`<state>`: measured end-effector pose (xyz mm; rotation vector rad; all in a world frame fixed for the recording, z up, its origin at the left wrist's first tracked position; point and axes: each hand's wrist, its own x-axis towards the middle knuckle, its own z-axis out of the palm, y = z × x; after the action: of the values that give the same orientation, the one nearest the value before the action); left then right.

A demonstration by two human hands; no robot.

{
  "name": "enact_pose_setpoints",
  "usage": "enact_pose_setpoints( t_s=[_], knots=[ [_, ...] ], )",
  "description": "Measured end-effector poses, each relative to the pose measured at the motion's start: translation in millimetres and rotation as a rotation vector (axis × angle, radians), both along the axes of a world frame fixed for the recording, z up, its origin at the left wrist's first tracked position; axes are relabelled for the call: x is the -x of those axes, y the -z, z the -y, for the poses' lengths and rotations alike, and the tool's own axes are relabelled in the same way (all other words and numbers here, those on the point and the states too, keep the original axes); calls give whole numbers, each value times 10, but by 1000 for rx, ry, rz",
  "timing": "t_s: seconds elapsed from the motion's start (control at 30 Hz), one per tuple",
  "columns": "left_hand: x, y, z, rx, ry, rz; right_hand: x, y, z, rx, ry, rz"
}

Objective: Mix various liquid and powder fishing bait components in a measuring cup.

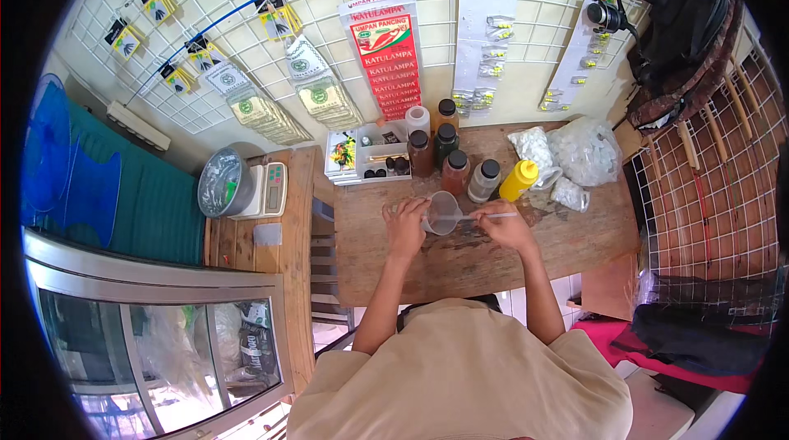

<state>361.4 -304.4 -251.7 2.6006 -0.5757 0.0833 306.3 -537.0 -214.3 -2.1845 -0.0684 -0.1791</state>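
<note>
My left hand (407,227) grips the left side of a translucent plastic cup (444,229) over the wooden table (382,267). In my right hand (502,225) is a thin, pale stick or stirrer (462,217), whose left part lies across or inside the cup; which of the two cannot be told. Just beyond the hands stand a yellow squeeze bottle (519,180), a clear bottle with a black cap (484,181) and a bottle of reddish content (455,172). Behind them are several more bottles, one dark brown (421,153) and one dark green (445,143).
A white organizer (382,153) with small vials borders the bottles. Plastic bags of white pieces (585,150) lie at the table's back right. On a side table at left, a metal bowl (225,184) sits by a digital scale (271,190). Fishing goods hang on the wire grid (431,21).
</note>
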Motion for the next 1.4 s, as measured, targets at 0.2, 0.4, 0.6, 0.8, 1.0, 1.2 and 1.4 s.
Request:
enact_pose_setpoints(
  t_s=[0.2, 0.4, 0.6, 0.8, 1.0, 1.2, 1.4],
  knots=[
    [2, 13, -14, 5, -5, 40, -4, 0, -43, 84, -37, 60],
    [3, 58, -56, 19, 12, 94, 75, 23, -118, 128, -15, 202],
    [-8, 13, -86, 6, 21, 50, 108, -27, -107, 41, -115, -33],
    [-29, 40, -98, 2, 13, 24, 65, -43, -120, -51, -174, -154],
    [-17, 31, -100, 4, -8, 15, 79, -189, -117, -121, -260, -153],
    [10, 25, -102, -13, -3, -16, 39, -126, -81, -4, -168, -112],
    [8, 43, -129, -1, 1, -5, 39, -88, -141, 106, -17, 67]
  ],
)
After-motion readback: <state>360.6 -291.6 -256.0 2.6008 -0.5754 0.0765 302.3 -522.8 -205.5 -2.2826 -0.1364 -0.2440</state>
